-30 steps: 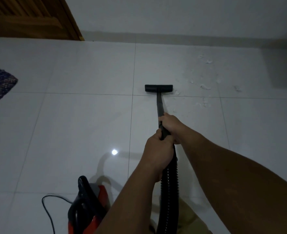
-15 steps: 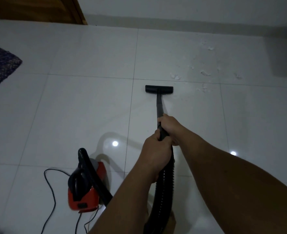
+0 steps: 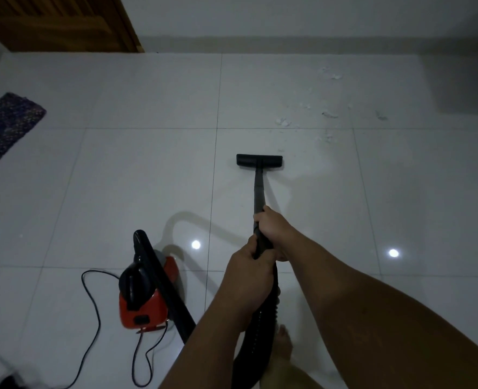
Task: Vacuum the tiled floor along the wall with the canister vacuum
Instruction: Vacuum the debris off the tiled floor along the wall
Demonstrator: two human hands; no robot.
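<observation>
Both hands are closed around the wand (image 3: pixel 259 192), right hand (image 3: pixel 273 230) farther than left hand (image 3: pixel 250 272), and its long axis points far to the floor nozzle (image 3: pixel 259 160), with the white debris (image 3: pixel 284 122) beyond it, far-right.

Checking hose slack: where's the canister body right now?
In the head view the red and black canister sits on the tiled floor at lower left, beside the left forearm, its black power cord looping to its left and front.

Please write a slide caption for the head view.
Both hands, left and right, grip the vacuum wand, floor nozzle short of scattered debris.
</observation>
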